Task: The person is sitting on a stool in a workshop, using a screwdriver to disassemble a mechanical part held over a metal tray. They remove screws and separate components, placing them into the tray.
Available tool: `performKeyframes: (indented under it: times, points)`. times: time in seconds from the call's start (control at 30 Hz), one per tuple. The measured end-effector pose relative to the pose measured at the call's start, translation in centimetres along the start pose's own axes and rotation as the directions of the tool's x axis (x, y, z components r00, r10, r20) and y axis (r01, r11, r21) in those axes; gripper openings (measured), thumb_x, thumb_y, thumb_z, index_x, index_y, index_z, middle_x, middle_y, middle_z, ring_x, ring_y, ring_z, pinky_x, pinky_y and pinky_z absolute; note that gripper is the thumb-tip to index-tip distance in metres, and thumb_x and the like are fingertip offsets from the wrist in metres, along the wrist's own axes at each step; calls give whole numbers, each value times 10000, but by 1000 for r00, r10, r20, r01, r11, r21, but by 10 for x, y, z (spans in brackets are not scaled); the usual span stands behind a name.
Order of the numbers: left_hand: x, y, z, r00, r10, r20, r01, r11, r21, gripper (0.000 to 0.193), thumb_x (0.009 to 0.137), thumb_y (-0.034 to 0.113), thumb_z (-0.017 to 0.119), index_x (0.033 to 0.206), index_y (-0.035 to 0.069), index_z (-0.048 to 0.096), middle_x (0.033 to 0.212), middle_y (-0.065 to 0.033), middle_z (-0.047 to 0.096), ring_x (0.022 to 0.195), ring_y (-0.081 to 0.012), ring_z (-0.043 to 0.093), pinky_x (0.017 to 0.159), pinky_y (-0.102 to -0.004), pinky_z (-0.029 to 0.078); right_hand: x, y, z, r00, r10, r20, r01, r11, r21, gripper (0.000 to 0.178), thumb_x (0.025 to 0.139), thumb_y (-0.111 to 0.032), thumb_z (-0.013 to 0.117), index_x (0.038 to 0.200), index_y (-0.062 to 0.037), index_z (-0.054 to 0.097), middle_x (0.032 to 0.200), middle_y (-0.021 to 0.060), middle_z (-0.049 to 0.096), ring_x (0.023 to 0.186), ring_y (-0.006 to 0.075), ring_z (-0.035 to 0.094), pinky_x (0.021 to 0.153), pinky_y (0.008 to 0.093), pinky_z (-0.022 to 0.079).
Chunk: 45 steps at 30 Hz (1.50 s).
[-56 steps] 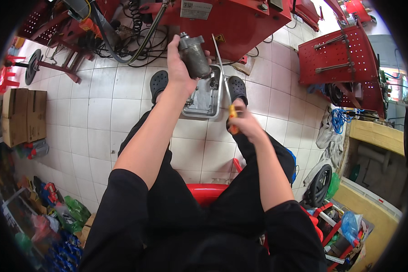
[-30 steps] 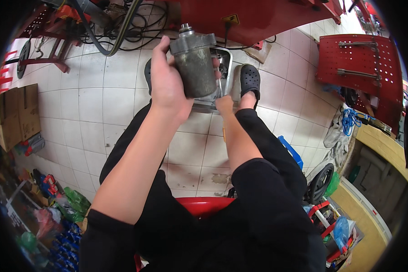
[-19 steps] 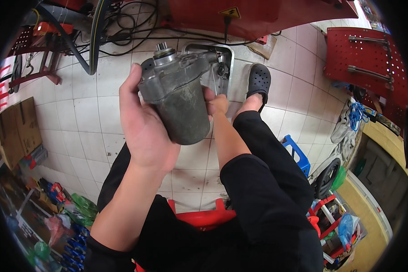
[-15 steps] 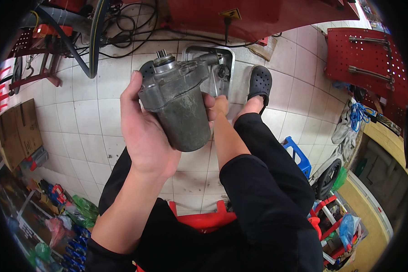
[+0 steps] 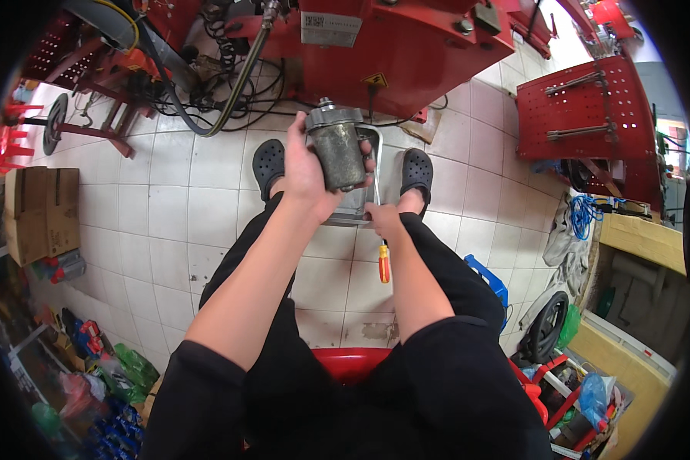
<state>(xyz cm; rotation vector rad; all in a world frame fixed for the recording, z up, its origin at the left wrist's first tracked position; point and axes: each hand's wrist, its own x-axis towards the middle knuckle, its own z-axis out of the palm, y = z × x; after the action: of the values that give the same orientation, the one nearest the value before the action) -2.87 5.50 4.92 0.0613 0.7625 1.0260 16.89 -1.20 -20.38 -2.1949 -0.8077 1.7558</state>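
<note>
My left hand (image 5: 305, 170) is wrapped round a starter motor (image 5: 340, 157), a worn dark cylinder with a grey metal end and a small toothed shaft pointing up and away. Its fingertips show along the motor's right side. Just below and to the right, my right hand (image 5: 386, 219) is closed round the shaft of a screwdriver (image 5: 384, 264). The yellow and red handle sticks out towards me, while the thin shaft runs up past the fingers. Beneath both hands a metal tray (image 5: 343, 222) lies on the floor between my feet; the motor hides much of its inside.
A red machine (image 5: 406, 57) stands ahead, with black cables and hoses (image 5: 245, 96) at its left. Red perforated panels (image 5: 583, 115) are at the right. A blue stool (image 5: 489, 280) stands by my right leg, and cardboard boxes (image 5: 42, 211) at the left.
The view has lifted towards the machine. My left hand has carried the starter motor farther from me, over the tray. The screwdriver handle, previously hidden, now shows below my right hand.
</note>
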Motion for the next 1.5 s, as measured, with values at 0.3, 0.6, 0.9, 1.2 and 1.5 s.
performKeyframes:
  times: [0.3,0.6,0.9,1.2,1.5]
  points:
    - [-20,-27,16,998,-54,24,49,985,167,632,914,584,181,1001,99,577,756,-95,630,676,-265,629,573,-401,493,-234,-156,-76,815,-574,-85,544,704,457,98,780,-41,600,873,-12,590,693,-3,576,462,45,437,400,206,313]
    - [-18,-66,17,983,-148,-104,172,944,281,676,882,696,205,1050,163,586,924,-34,635,836,-200,600,697,-390,474,-243,-149,-62,608,-792,-60,792,600,109,136,791,-60,650,896,19,618,792,41,614,635,92,538,578,247,449]
    - [-4,-73,17,950,-217,-227,268,937,224,628,867,709,285,1098,196,563,968,-52,630,875,-220,586,808,-461,445,-212,-149,-66,605,-789,-108,795,607,12,143,799,-78,660,907,12,636,722,56,614,645,97,532,603,246,418]
    - [-2,-70,10,968,-156,-197,206,943,262,605,873,689,319,1097,178,552,980,-49,616,866,-220,593,734,-445,478,-215,-154,-63,607,-788,-98,785,614,-81,133,790,-74,655,892,11,641,776,111,649,702,168,590,668,286,466]
    - [-6,-80,12,968,-50,-245,116,958,262,590,885,630,384,1071,97,555,899,-46,600,783,-175,605,665,-354,499,-211,-150,-56,425,-890,-163,871,452,-192,128,773,-69,683,872,1,643,637,11,516,524,64,414,488,249,351]
